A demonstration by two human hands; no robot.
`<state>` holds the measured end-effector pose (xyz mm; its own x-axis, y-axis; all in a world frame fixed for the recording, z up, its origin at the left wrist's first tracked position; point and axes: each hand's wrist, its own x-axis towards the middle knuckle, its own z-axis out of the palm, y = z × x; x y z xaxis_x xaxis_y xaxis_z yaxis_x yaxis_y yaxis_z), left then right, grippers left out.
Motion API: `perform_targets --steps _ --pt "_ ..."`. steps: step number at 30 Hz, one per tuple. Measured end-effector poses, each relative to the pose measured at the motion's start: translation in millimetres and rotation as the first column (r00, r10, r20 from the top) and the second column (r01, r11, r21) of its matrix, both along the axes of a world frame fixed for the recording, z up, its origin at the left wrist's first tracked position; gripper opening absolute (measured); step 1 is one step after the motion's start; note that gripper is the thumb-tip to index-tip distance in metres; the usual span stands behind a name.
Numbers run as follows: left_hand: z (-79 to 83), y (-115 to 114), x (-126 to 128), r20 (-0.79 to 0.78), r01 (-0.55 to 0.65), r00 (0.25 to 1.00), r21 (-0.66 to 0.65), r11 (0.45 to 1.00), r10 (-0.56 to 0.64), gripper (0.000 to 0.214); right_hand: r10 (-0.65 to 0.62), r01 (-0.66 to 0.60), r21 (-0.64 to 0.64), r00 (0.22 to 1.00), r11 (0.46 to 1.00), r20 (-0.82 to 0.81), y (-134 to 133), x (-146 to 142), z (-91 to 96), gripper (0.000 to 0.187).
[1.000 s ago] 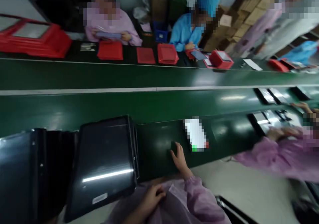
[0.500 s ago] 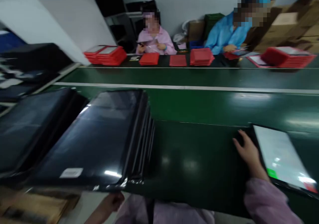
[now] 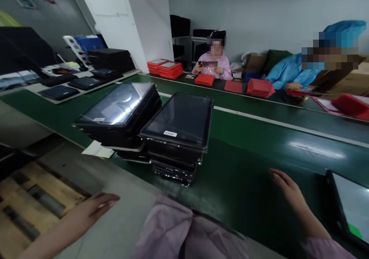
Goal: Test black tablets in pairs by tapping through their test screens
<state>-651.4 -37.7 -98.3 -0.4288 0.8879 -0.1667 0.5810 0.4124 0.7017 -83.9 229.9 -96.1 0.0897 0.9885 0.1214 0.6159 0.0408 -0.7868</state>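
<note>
Head view, near stack of tablets (image 3: pixel 179 136): flat black slabs with rounded corners, piled several high on the bench (image 3: pixel 245 166), just left of centre. The top one has a glossy dark screen and a small white sticker near its front edge. The lower ones sit in crinkled clear film that catches the light.

Head view, second stack (image 3: pixel 119 111): touching the first on its left, the same black slabs, its top screen reflecting a bright patch.

Head view, lit tablet (image 3: pixel 350 205): at the right edge, lying flat on the bench, black frame, pale glowing screen with a green patch at the near corner. Only part of it is in view.

Head view, right hand (image 3: pixel 290 191): released, fingers spread and stretched forward, palm down low over the bench between the near stack and the lit tablet, grasping nothing. Whether it touches the surface cannot be told.

Head view, left hand (image 3: pixel 95 207): loose and released, fingers extended, off the bench's near edge above the grey floor, holding nothing.

Head view, bench: long, smooth, dark green with a sheen and a white stripe running its length.

Head view, red trays (image 3: pixel 259 88): flat stacks along the far side, where two seated people work.

Head view, wooden pallet (image 3: pixel 31 197): rough slats on the floor, near left.
</note>
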Motion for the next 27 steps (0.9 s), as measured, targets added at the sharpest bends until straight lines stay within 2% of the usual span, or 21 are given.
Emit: perform_targets --steps 1,2,3,4,5,6,7,10,12,15,17,20,24,26,27 --pt "23.2 5 14 0.078 0.094 0.992 0.025 0.995 -0.095 0.032 0.075 -0.079 -0.044 0.994 0.996 -0.084 -7 -21 6.7 0.077" --pt "47.1 11 30 0.150 0.117 0.980 0.090 0.989 -0.129 0.038 0.145 -0.160 -0.078 0.975 0.984 -0.165 -14 -42 15.1 0.078" --pt "69.8 19 47 0.180 0.077 0.977 0.212 0.974 -0.117 0.042 0.205 -0.234 -0.098 0.949 0.967 -0.241 -19 -64 25.3 0.079" --pt "89.5 30 64 0.166 -0.022 0.985 0.357 0.934 -0.040 0.045 0.253 -0.298 -0.107 0.916 0.948 -0.310 -23 -86 36.9 0.080" --pt "104.6 42 80 0.143 -0.109 0.989 0.479 0.871 0.045 0.048 0.293 -0.354 -0.107 0.881 0.929 -0.370 -25 -108 49.7 0.078" --pt "114.6 55 95 0.130 -0.151 0.987 0.561 0.814 0.094 0.053 0.322 -0.397 -0.102 0.848 0.912 -0.420 -25 -130 63.3 0.073" --pt "119.3 70 106 0.145 -0.149 0.986 0.590 0.793 0.078 0.059 0.338 -0.426 -0.100 0.822 0.899 -0.459 -25 -151 77.2 0.065" --pt "111.7 112 122 0.266 -0.183 0.964 0.587 0.789 0.025 0.072 0.328 -0.456 -0.133 0.786 0.880 -0.524 -23 -204 116.3 0.042" --pt "101.8 131 120 0.340 -0.275 0.937 0.567 0.776 0.084 0.071 0.312 -0.470 -0.173 0.775 0.865 -0.550 -23 -231 135.4 0.032" --pt "95.8 141 117 0.403 -0.382 0.902 0.582 0.718 0.153 0.063 0.259 -0.484 -0.247 0.756 0.840 -0.601 -25 -256 149.8 0.025" --pt "97.1 138 123 0.448 -0.392 0.888 0.618 0.681 0.104 0.060 0.207 -0.475 -0.274 0.736 0.836 -0.645 -25 -260 152.5 0.021" --pt "100.8 125 145 0.522 -0.375 0.852 0.661 0.650 -0.039 0.060 0.119 -0.428 -0.270 0.690 0.862 -0.714 -22 -252 154.8 0.012" --pt "100.4 108 184 0.621 -0.377 0.759 0.665 0.645 -0.197 0.058 0.036 -0.363 -0.243 0.615 0.899 -0.788 -23 -217 154.2 0.006" --pt "92.5 102 204 0.655 -0.353 0.708 0.653 0.670 -0.266 0.054 0.002 -0.324 -0.229 0.581 0.918 -0.814 -34 -188 140.1 0.014" --pt "85.3 100 214 0.669 -0.326 0.674 0.649 0.688 -0.312 0.052 -0.015 -0.299 -0.223 0.568 0.928 -0.823 -42 -171 127.3 0.019"
